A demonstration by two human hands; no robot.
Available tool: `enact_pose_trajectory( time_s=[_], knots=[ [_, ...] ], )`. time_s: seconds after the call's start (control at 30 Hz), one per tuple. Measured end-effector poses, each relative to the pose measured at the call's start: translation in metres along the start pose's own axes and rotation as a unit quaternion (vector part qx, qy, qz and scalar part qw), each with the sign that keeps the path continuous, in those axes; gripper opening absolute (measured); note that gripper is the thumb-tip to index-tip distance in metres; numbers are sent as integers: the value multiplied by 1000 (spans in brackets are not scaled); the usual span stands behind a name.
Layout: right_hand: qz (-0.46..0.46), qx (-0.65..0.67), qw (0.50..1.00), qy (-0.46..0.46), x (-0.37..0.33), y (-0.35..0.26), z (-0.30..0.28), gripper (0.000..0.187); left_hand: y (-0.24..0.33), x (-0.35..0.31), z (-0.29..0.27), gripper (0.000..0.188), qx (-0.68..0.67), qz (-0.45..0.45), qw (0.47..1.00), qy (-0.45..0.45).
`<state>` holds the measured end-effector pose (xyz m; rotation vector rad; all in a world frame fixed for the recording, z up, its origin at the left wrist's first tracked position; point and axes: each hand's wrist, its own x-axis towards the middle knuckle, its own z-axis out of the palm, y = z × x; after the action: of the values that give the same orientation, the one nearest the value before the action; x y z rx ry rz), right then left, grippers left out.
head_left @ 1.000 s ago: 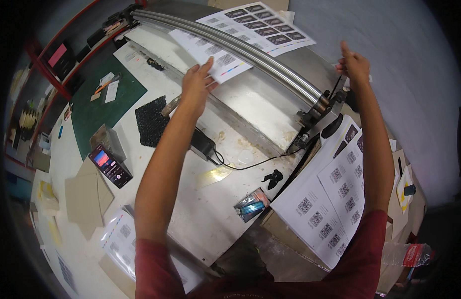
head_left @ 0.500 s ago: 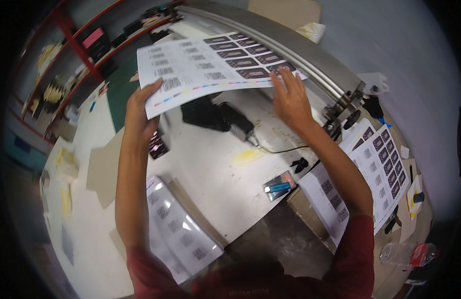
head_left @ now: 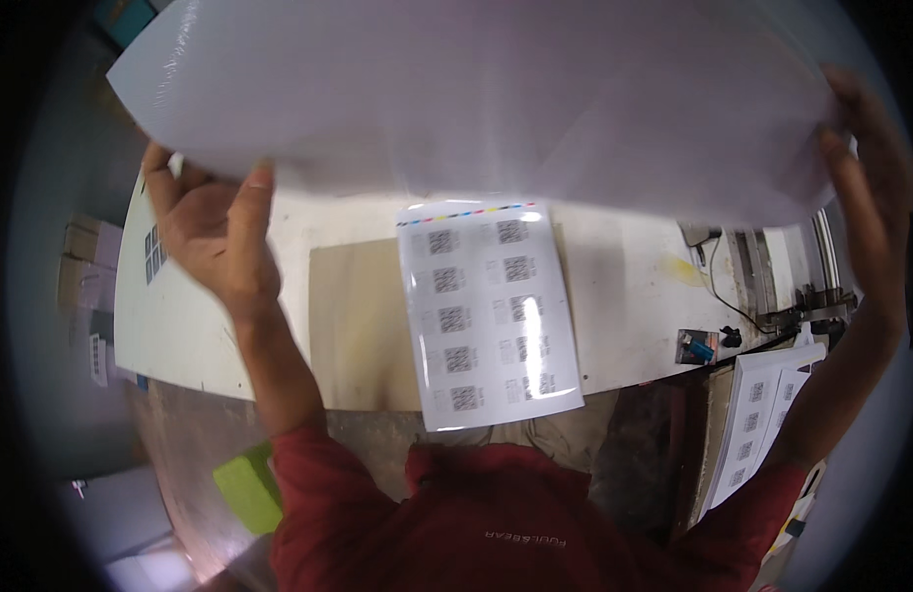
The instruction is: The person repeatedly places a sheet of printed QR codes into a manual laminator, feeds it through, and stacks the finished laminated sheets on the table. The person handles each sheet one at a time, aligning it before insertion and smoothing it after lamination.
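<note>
A large sheet of paper (head_left: 496,99) is raised close in front of me, a pale blank side toward me and its near edge bowed. My left hand (head_left: 215,232) holds that near edge at the left, thumb and fingers spread along it. At the right end my right hand (head_left: 866,197) grips the sheet, slightly blurred, with the thumb on the side facing me. Below the sheet, a glossy stack of printed sheets (head_left: 486,340) with square codes and a coloured strip lies at the table's front edge, partly on a beige board (head_left: 358,306).
The white table (head_left: 279,365) curves across the view. At right are a blue lighter (head_left: 703,347) on a small packet, a black cord (head_left: 728,301), a metal roller machine (head_left: 826,252) and more printed sheets (head_left: 752,419). A green object (head_left: 247,490) stands below the table at left.
Both hands have lifted the sheet up and toward me, and its blank side now faces me instead of the printed one. My view has turned, bringing the glossy stack to the middle.
</note>
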<state>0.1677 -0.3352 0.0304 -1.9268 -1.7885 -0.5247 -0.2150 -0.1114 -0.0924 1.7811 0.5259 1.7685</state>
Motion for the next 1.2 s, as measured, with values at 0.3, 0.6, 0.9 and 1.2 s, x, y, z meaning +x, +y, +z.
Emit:
enact_pose_trajectory(
  time_s=[0.3, 0.6, 0.9, 1.2],
  knots=[
    [-117, 225, 916, -312, 54, -110, 239, 41, -45, -91, -163, 71, 197, -417, 886, -48],
    [-65, 159, 941, -292, -17, -129, 332, 41, -104, -154, -162, 71, 87, -519, 847, -76],
    [-139, 84, 954, -252, -9, -129, 334, 37, -30, -179, -84, 73, 211, -69, 903, -368],
    [-70, 22, 960, -272, 74, -196, 435, 55, -3, -219, -21, 60, 278, -42, 847, -452]
  ],
)
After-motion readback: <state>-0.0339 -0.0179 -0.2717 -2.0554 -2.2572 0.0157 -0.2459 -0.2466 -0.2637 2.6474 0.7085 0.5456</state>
